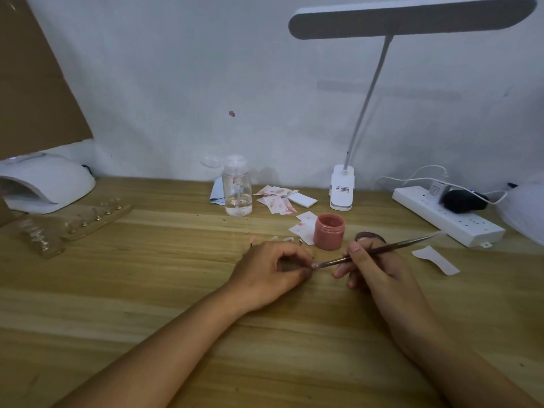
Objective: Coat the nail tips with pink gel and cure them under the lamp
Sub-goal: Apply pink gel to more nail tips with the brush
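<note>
Both fingers (357, 248) pinched — brush (379, 250), nail tip (309, 268).

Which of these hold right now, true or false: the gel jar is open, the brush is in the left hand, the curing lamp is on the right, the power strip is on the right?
1. The pink gel jar is open. True.
2. The brush is in the left hand. False: the right hand holds it, its tip at the left hand's fingertips.
3. The curing lamp sits far right. False: far left.
4. The power strip lies on the right. True.
</note>
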`<state>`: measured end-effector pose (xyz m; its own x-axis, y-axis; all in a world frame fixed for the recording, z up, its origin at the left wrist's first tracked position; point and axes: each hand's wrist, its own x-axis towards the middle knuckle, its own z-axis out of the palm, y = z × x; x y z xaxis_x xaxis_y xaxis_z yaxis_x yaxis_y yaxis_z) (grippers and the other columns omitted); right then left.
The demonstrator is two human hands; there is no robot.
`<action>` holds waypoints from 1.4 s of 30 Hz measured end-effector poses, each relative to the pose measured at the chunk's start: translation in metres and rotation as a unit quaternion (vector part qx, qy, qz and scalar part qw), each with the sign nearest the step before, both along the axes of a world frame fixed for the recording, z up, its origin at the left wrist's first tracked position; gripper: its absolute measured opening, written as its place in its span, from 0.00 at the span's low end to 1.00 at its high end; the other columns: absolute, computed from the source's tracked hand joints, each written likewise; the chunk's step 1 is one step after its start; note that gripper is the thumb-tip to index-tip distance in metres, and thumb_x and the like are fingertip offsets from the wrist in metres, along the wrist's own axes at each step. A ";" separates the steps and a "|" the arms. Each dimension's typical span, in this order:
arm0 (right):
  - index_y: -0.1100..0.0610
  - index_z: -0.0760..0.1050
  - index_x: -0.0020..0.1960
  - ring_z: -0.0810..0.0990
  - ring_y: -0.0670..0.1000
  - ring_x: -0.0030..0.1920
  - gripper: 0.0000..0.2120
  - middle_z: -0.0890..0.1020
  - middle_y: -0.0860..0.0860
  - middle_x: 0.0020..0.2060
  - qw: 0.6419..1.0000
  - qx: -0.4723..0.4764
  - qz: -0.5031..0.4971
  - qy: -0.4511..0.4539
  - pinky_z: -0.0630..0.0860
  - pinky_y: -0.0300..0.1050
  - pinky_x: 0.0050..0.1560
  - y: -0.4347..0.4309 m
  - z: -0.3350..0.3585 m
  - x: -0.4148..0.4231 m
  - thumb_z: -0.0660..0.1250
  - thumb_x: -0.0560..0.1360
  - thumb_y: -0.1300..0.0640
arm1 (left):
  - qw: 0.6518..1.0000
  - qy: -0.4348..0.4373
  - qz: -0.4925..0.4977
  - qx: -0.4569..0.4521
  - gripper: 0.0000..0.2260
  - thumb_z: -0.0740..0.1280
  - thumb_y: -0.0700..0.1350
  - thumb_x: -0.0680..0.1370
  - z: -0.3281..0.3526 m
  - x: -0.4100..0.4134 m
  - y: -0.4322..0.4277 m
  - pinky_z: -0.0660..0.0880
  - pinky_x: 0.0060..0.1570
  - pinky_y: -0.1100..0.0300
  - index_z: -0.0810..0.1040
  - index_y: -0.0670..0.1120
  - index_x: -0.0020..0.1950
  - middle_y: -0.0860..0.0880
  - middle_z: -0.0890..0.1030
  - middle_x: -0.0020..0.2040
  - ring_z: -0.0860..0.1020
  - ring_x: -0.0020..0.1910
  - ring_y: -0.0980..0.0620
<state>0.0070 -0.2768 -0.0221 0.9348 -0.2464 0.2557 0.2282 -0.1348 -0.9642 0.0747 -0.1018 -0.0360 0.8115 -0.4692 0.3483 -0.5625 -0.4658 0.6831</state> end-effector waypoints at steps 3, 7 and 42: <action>0.67 0.74 0.51 0.75 0.44 0.28 0.11 0.84 0.55 0.32 1.000 0.012 -0.017 -0.007 0.74 0.32 0.31 -0.002 0.001 0.000 0.61 0.80 0.57 | 1.000 0.001 -0.009 -0.009 0.12 0.74 0.43 0.74 0.000 0.000 0.000 0.61 0.38 0.80 0.79 0.61 0.40 0.72 0.73 0.26 0.70 0.28 0.76; 0.66 0.74 0.50 0.75 0.44 0.28 0.11 0.84 0.55 0.33 1.000 0.009 0.009 -0.007 0.73 0.32 0.30 0.000 0.003 -0.002 0.61 0.80 0.57 | 1.000 0.012 -0.014 -0.023 0.11 0.75 0.44 0.74 -0.002 0.002 0.000 0.62 0.35 0.76 0.80 0.61 0.40 0.68 0.79 0.35 0.71 0.29 0.74; 0.65 0.74 0.49 0.75 0.46 0.27 0.10 0.84 0.56 0.33 0.999 0.038 -0.025 -0.002 0.75 0.34 0.30 -0.002 0.003 -0.001 0.61 0.80 0.58 | 0.998 0.048 -0.003 -0.037 0.09 0.75 0.44 0.74 -0.004 0.003 0.001 0.61 0.31 0.73 0.82 0.59 0.41 0.60 0.84 0.42 0.71 0.28 0.72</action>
